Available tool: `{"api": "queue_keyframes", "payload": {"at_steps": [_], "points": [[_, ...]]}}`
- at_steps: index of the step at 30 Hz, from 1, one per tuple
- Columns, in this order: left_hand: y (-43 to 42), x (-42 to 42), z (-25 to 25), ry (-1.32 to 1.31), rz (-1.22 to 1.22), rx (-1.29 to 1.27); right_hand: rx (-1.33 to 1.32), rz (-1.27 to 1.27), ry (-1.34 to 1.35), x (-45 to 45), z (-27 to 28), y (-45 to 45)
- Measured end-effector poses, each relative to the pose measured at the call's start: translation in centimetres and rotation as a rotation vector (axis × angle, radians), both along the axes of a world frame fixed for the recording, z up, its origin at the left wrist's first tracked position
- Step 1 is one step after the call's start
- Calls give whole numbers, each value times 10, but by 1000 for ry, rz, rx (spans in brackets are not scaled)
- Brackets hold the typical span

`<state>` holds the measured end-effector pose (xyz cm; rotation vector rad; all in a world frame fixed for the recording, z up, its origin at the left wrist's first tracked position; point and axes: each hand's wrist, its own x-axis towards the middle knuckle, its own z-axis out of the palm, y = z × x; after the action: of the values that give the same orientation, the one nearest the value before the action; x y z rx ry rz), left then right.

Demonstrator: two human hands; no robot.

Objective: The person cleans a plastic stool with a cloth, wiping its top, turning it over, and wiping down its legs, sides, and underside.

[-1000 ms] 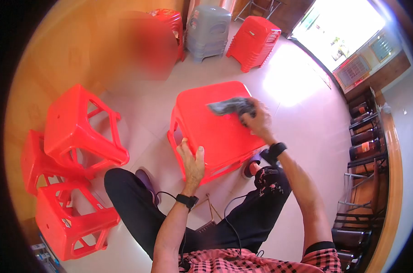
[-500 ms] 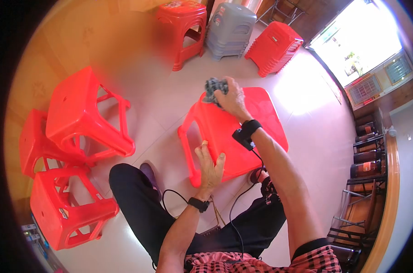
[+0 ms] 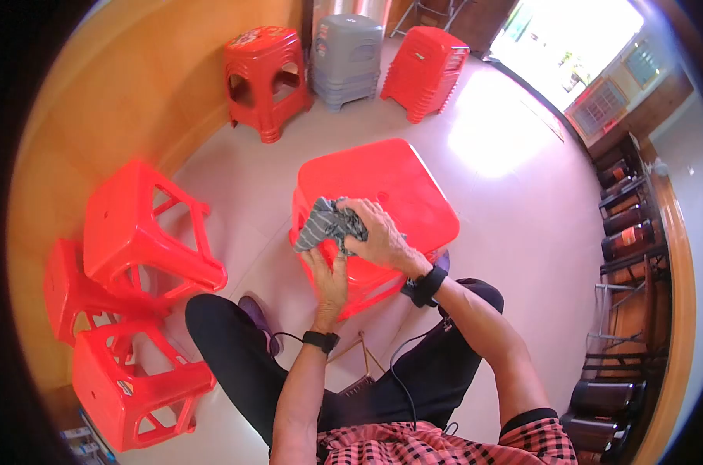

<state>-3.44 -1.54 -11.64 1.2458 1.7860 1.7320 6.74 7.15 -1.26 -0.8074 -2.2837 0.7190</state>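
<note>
A red plastic stool stands between my knees, its square seat facing up. My right hand is closed on a crumpled grey striped cloth, at the near-left edge of the seat. The cloth hangs partly over that edge. Just below it, my left hand rests against the stool's near side, thumb apart from the fingers. Its fingertips reach up to the cloth's lower edge and are partly hidden there. Dark bands with a cable circle both wrists.
Several red stools stand at left by the wooden wall. Behind are a red stool stack, a grey stack and another red stack. Dark chairs line the right side. A bright doorway opens at upper right.
The right hand and cloth have moved from the seat's far left corner to its near-left edge, beside my left hand. The stool has turned, and the camera view has shifted.
</note>
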Motion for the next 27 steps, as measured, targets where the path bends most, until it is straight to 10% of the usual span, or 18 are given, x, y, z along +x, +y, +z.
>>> {"api": "queue_keyframes", "payload": {"at_steps": [16,27], "points": [[-4,-1,14,-27,-15,-146,98,-473,-219,59,-1,126],[-4,5,12,-106,15,-120,85,-617,-404,120,0,55]]}}
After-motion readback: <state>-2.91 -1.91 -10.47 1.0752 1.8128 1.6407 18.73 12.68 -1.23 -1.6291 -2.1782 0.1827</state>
